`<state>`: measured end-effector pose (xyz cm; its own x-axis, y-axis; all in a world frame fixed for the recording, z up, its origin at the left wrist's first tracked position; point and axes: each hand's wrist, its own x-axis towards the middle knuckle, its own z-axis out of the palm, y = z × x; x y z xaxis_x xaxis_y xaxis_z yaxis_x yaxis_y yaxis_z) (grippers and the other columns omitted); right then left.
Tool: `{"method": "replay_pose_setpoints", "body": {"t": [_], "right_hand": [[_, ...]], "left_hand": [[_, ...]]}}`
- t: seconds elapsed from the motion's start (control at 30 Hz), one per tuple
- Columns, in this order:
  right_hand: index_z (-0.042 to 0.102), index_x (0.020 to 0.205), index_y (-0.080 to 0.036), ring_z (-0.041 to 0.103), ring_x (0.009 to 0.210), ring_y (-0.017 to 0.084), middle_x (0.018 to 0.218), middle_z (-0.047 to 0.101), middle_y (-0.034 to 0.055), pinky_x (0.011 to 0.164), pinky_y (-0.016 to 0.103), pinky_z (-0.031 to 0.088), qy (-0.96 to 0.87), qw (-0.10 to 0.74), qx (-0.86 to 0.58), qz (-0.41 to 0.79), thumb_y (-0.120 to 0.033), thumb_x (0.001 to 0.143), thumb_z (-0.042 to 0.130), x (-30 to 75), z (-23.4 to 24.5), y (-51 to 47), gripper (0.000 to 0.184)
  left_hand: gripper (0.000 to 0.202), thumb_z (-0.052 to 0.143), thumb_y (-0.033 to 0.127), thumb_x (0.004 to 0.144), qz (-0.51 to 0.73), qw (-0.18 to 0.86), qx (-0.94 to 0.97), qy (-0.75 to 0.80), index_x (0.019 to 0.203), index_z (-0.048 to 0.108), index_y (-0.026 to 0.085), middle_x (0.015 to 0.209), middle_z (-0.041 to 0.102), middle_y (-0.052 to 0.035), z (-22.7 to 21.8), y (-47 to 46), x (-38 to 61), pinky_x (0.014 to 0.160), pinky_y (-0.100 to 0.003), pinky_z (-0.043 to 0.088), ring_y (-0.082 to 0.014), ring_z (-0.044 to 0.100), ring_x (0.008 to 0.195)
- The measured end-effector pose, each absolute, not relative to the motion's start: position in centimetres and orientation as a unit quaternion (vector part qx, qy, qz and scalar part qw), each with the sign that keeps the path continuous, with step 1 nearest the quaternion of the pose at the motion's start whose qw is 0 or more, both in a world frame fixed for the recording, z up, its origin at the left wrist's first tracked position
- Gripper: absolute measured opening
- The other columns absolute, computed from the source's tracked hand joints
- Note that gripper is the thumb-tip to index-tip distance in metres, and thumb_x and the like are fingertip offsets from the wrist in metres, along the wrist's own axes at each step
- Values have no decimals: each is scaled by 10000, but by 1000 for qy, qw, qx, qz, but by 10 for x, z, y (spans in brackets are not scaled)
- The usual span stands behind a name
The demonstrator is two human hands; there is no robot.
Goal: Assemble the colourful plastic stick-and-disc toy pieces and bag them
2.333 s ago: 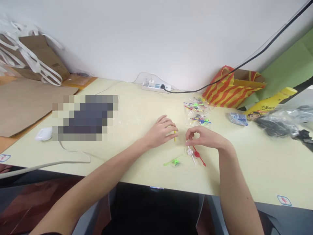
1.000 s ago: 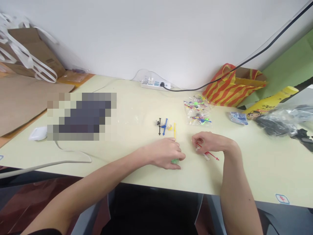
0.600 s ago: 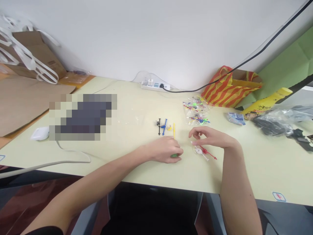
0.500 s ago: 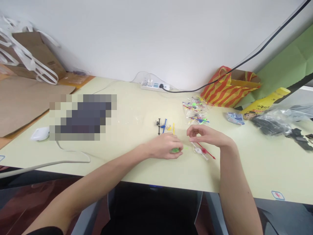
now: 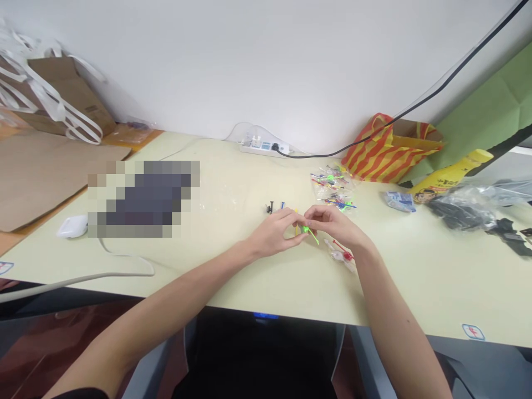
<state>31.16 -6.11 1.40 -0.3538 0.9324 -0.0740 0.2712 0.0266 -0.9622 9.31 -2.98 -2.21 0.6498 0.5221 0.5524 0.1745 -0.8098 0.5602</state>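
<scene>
Above the table, my left hand (image 5: 276, 230) pinches a bright green plastic piece (image 5: 311, 235), whose thin stem points down and to the right. My right hand (image 5: 334, 224) meets it from the other side, its fingers closed at the same piece. Where the fingertips overlap, most of the green piece is hidden. Below the right hand lie a red arrow-shaped piece (image 5: 347, 255) and a white piece (image 5: 336, 255) with a round middle. Black pieces (image 5: 271, 208) and a blue piece (image 5: 283, 205) lie behind my left hand, partly covered. A yellow stick (image 5: 296, 227) shows between the hands.
Clear bags of coloured plastic pieces (image 5: 332, 191) lie behind the right hand. Farther right are a striped bag (image 5: 382, 152), a yellow bottle (image 5: 453, 174) and a blue-white packet (image 5: 399, 200). A power strip (image 5: 261, 147) sits by the wall; a white case (image 5: 72, 226) is left.
Both hands have come together. My left hand has lifted the green piece up off the table area near the front, and my right hand has moved left onto it.
</scene>
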Motion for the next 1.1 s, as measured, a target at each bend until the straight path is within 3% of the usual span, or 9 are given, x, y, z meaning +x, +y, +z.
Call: {"method": "replay_pose_setpoints", "body": {"t": [0.17, 0.37, 0.5, 0.7, 0.9, 1.1], "right_hand": [[744, 947, -231, 634, 907, 228, 1015, 722, 75, 804, 352, 523, -649, 342, -468, 492, -570, 865, 717, 310, 13, -59, 351], [723, 997, -236, 621, 906, 206, 1043, 667, 49, 835, 361, 543, -649, 366, -428, 511, -409, 667, 918, 315, 6, -55, 420], [718, 994, -235, 630, 960, 225, 1081, 649, 54, 884, 394, 553, -665, 370, -406, 505, -370, 632, 943, 316, 5, -54, 447], [718, 1076, -254, 635, 924, 214, 1123, 645, 61, 885, 409, 554, -684, 374, -409, 474, -373, 686, 915, 319, 2, -52, 452], [714, 855, -213, 630, 863, 194, 1015, 657, 63, 826, 362, 538, -690, 392, -455, 404, -492, 795, 828, 309, 6, -56, 307], [667, 937, -210, 648, 790, 181, 861, 699, 30, 783, 342, 528, -636, 413, -437, 484, -500, 836, 801, 300, 6, -58, 335]], "left_hand": [[164, 639, 319, 968, 410, 237, 850, 229, 1056, 669, 184, 941, 710, -58, -21, -29, 94, 880, -322, 554, -172, 679, 917], [116, 658, 263, 956, 444, 261, 825, 233, 1022, 694, 174, 944, 726, -57, -23, -27, 95, 851, -300, 557, -153, 690, 875], [120, 693, 280, 939, 463, 294, 801, 239, 990, 706, 173, 926, 743, -48, -24, -27, 97, 792, -274, 564, -136, 695, 799], [146, 704, 303, 936, 472, 337, 773, 259, 1005, 715, 175, 923, 755, -47, -22, -28, 98, 758, -251, 572, -134, 702, 803], [186, 700, 342, 946, 470, 327, 778, 259, 1042, 711, 184, 957, 750, -55, -25, -26, 99, 803, -282, 582, -147, 708, 836], [192, 683, 339, 961, 472, 339, 772, 257, 1063, 707, 178, 1013, 746, -63, -26, -21, 97, 844, -277, 584, -148, 718, 886]]}}
